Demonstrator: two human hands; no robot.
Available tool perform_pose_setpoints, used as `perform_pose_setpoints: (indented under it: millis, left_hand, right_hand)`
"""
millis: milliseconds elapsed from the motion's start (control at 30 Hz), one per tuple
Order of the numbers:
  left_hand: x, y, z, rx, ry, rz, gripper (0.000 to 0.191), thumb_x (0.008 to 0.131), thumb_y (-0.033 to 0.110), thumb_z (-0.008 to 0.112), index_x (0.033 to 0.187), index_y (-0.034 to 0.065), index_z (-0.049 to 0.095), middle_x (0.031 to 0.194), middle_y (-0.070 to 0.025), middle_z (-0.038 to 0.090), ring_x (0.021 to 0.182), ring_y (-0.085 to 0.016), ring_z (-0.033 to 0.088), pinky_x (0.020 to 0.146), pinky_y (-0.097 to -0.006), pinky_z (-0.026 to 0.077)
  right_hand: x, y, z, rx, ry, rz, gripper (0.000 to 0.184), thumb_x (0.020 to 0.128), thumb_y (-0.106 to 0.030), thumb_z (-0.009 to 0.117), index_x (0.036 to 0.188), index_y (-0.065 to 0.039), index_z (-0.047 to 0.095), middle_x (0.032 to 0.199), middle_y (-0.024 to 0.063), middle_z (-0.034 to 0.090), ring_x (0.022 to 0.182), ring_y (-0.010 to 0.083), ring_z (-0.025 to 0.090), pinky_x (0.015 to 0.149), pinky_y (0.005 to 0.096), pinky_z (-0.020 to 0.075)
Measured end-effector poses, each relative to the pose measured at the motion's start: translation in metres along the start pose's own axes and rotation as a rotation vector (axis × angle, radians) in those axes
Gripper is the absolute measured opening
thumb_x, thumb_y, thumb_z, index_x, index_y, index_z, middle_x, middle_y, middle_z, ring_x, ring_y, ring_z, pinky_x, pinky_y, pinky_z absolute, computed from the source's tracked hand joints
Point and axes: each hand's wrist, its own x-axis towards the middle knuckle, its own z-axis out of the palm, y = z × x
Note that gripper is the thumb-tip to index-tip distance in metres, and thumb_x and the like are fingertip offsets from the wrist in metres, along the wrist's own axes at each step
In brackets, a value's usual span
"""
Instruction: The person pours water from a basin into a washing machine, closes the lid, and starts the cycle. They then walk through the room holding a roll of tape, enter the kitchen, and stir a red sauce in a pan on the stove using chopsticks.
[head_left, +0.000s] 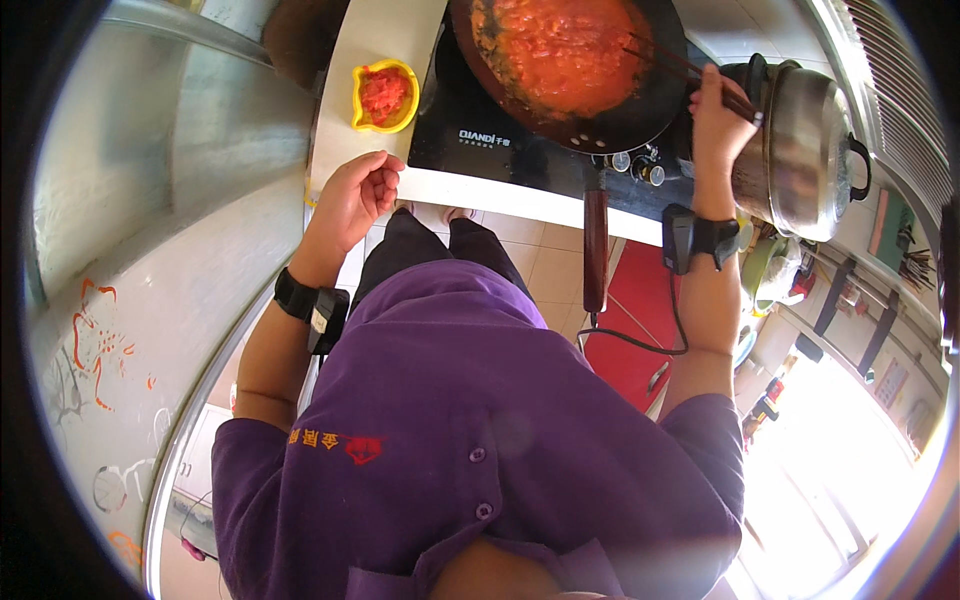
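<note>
My right hand grips a pair of dark chopsticks, whose tips dip into a chunky red tomato sauce. The sauce lies in a dark wok on a black cooktop. The wok's brown handle points toward me past the counter's front edge. My left hand hovers by that edge with loosely curled fingers and nothing visible in it. Just beyond it, a small yellow-rimmed bowl with a spout holds chopped red pieces, apparently tomato.
A large steel pot with black handles stands right of the wok, close to my right hand. Control knobs sit near the wok handle. Below the counter is a red cabinet door. A pale panel with drawn marks rises at left.
</note>
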Motion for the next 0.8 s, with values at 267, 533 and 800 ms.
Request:
perform_pose_setpoints:
  millis: [267, 533, 800]
  left_hand:
    - [0.005, -0.007, 0.017, 0.019, 0.003, -0.021, 0.023, 0.086, 0.022, 0.046, 0.082, 0.0011, 0.056, 0.064, 0.0003, 0.051, 0.055, -0.008, 0.046, 0.051, -0.0201, 0.038]
    - [0.0, -0.006, 0.01, 0.014, 0.037, 0.006, 0.023, 0.087, 0.021, 0.046, 0.083, 0.0017, 0.056, 0.065, 0.0005, 0.051, 0.056, -0.008, 0.047, 0.052, -0.0195, 0.039]
    - [0.003, -0.007, 0.019, -0.016, 0.035, 0.011, 0.023, 0.087, 0.02, 0.045, 0.083, 0.0005, 0.057, 0.065, -0.0012, 0.054, 0.054, -0.008, 0.05, 0.052, -0.0184, 0.04]
  right_hand:
    - [0.03, 0.032, 0.017, 0.241, -0.072, 0.185, 0.023, 0.075, -0.02, 0.067, 0.077, 0.002, 0.06, 0.058, 0.0047, 0.056, 0.048, 0.01, 0.052, 0.045, 0.0219, 0.0412]
    - [0.001, 0.015, 0.01, 0.105, -0.576, -0.091, 0.011, 0.078, -0.01, 0.062, 0.082, 0.0, 0.064, 0.067, -0.0014, 0.056, 0.062, 0.0045, 0.049, 0.055, 0.0183, 0.0398]
    - [-0.02, -0.025, -0.037, 0.011, -0.732, -0.055, 0.012, 0.078, -0.008, 0.061, 0.083, 0.003, 0.063, 0.065, 0.0014, 0.058, 0.058, 0.0049, 0.049, 0.053, 0.018, 0.0398]
